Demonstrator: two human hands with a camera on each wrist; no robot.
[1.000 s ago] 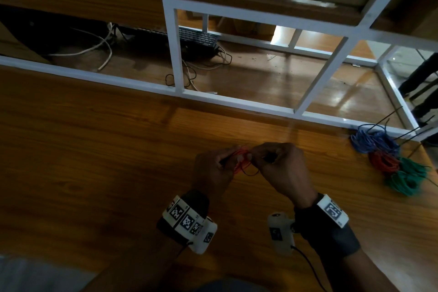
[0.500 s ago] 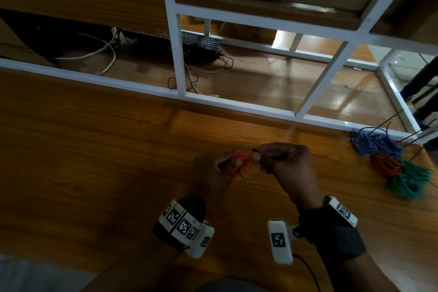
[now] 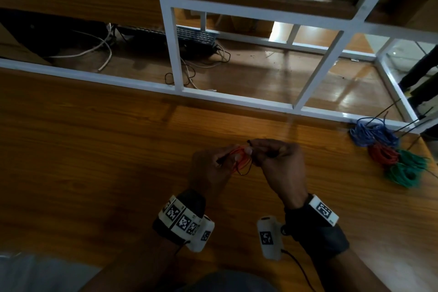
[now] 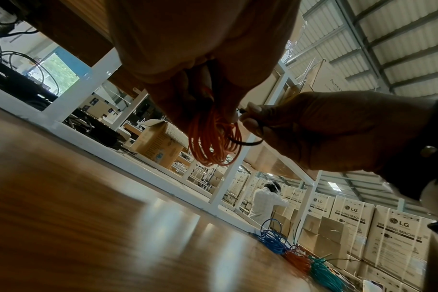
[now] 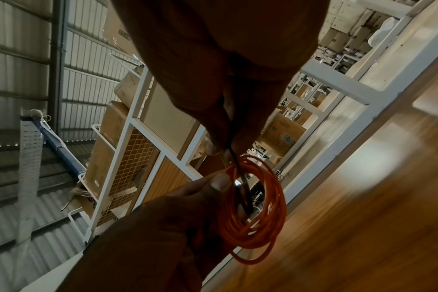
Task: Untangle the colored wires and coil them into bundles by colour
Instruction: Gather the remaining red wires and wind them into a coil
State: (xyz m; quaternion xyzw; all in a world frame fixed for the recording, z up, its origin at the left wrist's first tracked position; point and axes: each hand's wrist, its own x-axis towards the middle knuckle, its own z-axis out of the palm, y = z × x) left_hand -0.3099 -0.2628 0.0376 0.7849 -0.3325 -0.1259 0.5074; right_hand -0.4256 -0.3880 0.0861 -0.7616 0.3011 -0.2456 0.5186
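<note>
Both hands are raised just above the wooden desk (image 3: 99, 154), meeting fingertip to fingertip. The left hand (image 3: 208, 168) pinches a small coil of orange wire (image 5: 258, 213) between thumb and fingers; the loops hang below the fingers, clear of the desk surface. The right hand (image 3: 282, 166) is curled, its thumb and forefinger pinching a thin black tie (image 4: 248, 142) that passes through the middle of the orange coil and curves out beneath it. One short black end sticks up past the right fingertips in the head view. The two hands touch or nearly touch at the coil; exact contact cannot be told.

Well to the right of the right hand, at the far corner of the desk, three finished bundles lie side by side: a blue bundle (image 3: 372, 135) farthest away, a red bundle (image 3: 384, 155) next to it, and a green bundle (image 3: 405, 170) nearest, touching one another. Several thin black ties (image 3: 412, 123) lie just beyond the blue bundle.

Beyond both hands a white frame (image 3: 175, 54) borders the desk.
</note>
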